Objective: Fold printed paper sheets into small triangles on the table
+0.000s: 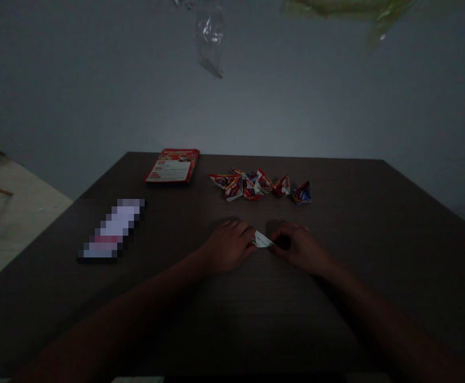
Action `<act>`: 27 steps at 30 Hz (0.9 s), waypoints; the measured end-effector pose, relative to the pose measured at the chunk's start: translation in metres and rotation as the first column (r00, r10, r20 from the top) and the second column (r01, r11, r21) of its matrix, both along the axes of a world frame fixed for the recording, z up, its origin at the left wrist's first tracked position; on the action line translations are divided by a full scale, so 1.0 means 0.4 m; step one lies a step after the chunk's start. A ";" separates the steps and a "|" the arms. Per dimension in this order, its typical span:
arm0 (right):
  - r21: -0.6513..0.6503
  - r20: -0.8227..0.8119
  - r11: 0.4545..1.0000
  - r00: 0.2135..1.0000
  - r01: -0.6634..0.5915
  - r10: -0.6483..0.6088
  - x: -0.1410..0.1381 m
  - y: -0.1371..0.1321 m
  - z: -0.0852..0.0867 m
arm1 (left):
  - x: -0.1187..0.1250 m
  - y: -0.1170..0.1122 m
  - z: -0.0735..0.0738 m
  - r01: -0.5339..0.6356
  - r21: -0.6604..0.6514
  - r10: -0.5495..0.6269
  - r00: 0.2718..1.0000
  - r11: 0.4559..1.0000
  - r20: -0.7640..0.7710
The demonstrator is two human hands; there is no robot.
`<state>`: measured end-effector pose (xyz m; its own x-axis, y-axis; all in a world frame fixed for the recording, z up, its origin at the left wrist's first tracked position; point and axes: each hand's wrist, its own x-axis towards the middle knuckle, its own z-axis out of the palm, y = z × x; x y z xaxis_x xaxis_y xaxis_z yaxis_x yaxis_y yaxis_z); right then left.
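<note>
Between my two hands is a small piece of folded paper (262,240), its white side up and narrowing to a point on the right. My left hand (229,245) is closed on its left end, with fingers and thumb covering part of it. My right hand (298,246) pinches the pointed right tip between thumb and forefinger. Just beyond my hands lies a cluster of several folded paper shapes (252,185), printed in red, white and blue. One darker folded piece (301,193) sits at the cluster's right end.
A stack of red-and-white printed leaflets (172,166) lies at the table's far left. Nearer on the left is a phone (113,229) with a blurred screen. The dark table (376,213) meets a wall, where a clear plastic bag (210,40) hangs.
</note>
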<state>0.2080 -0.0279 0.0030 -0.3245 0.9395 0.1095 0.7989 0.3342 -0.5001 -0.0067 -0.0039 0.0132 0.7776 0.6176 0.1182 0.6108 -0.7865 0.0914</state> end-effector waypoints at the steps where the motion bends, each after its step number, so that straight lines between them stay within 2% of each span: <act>1: 0.000 -0.008 1.000 1.000 -0.004 0.004 -0.001 0.000 -0.001 | 0.000 0.000 0.001 0.003 -0.002 -0.003 1.000 1.000 -0.002; 6: 0.010 -0.044 1.000 0.999 -0.013 0.014 -0.003 0.001 -0.002 | 0.001 -0.001 0.000 -0.002 -0.016 0.002 1.000 1.000 0.007; 16: 0.010 0.008 1.000 1.000 0.024 -0.024 -0.004 -0.001 0.003 | 0.003 -0.002 0.001 -0.018 -0.022 0.018 1.000 1.000 -0.002; 23: -0.005 -0.071 0.999 0.997 0.034 -0.034 -0.007 0.000 0.002 | 0.002 -0.002 -0.002 -0.022 -0.015 0.022 1.000 1.000 0.019; 27: -0.043 -0.176 0.999 0.984 0.031 -0.038 -0.012 -0.002 0.008 | 0.003 -0.002 0.005 -0.030 -0.057 0.033 0.998 0.998 0.052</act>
